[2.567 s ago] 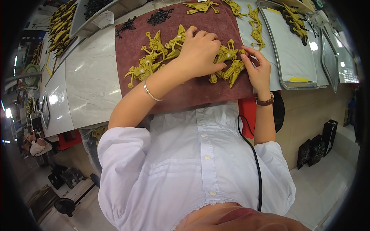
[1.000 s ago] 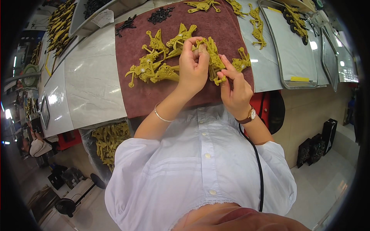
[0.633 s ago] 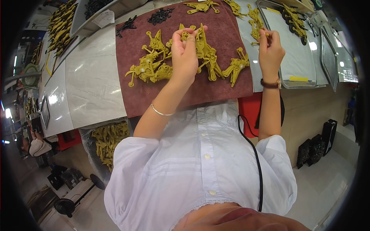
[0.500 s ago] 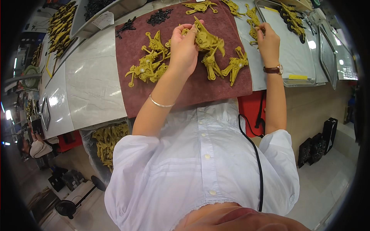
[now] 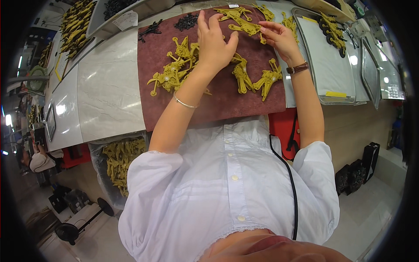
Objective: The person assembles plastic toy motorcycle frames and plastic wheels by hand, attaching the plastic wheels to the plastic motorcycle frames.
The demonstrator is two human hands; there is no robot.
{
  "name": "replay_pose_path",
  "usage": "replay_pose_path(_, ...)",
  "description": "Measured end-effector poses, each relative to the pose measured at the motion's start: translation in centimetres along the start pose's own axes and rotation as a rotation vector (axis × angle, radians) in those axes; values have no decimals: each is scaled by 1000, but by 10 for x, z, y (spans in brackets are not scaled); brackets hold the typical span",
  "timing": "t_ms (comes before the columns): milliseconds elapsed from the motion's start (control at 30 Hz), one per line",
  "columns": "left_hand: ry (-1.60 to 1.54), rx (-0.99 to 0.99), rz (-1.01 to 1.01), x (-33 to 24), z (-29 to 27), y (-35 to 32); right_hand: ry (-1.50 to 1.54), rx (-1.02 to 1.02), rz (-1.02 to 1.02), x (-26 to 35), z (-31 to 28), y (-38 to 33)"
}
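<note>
Over the dark red mat (image 5: 205, 114), my left hand (image 5: 214, 49) is open, its fingers spread and nothing seen between them. To its right, my right hand (image 5: 279, 40) pinches the end of an olive-yellow plastic part (image 5: 245, 28) with round ends, held near the mat's far edge. Several similar parts lie on the mat: a cluster (image 5: 172, 72) left of my left wrist, a piece (image 5: 241, 74) nearer me, and another piece (image 5: 267, 80) toward the right edge. My left hand and forearm hide part of the cluster.
Small black parts (image 5: 186, 22) lie in heaps at the mat's far left. A grey bin (image 5: 144, 9) of black pieces stands behind. On the right is a metal tray (image 5: 321, 65) with yellow assemblies (image 5: 334, 32). A plastic-lined container (image 5: 122, 163) of yellow parts stands below the table's left.
My left hand has let go of the pointed yellow part and opened. My right hand has come left from beside the mat, now with a part in its fingers.
</note>
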State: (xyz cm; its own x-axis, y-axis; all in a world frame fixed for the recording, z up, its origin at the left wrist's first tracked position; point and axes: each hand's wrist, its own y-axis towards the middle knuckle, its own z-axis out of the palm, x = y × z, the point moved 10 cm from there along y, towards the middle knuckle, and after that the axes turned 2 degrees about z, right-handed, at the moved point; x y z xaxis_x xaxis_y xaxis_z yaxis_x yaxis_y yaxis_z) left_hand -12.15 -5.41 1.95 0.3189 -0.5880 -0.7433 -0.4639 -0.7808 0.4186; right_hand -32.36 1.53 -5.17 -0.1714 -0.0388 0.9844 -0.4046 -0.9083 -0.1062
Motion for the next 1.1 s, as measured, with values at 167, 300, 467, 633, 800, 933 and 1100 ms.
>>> replay_pose_path(167,583,301,136,18,8,-6,-328,23,-38,-9,-4,19)
replay_pose_path(300,682,423,23,33,-5,-9,-655,-68,-123,5,4,18)
replay_pose_path(467,784,503,-22,33,-22,-9,-734,-3,-205,7,8,19)
replay_pose_path(633,922,332,199,19,-31,-8,-858,-46,-394,11,7,12)
replay_pose_path(800,195,401,323,-31,-2,-38,-765,-141,-464,52,18,-45)
replay_pose_path(933,342,529,184,-38,24,-63,-983,-89,-309,43,18,-84)
replay_pose_path(1100,541,479,303,-44,31,-66,-882,35,-70,19,6,-100)
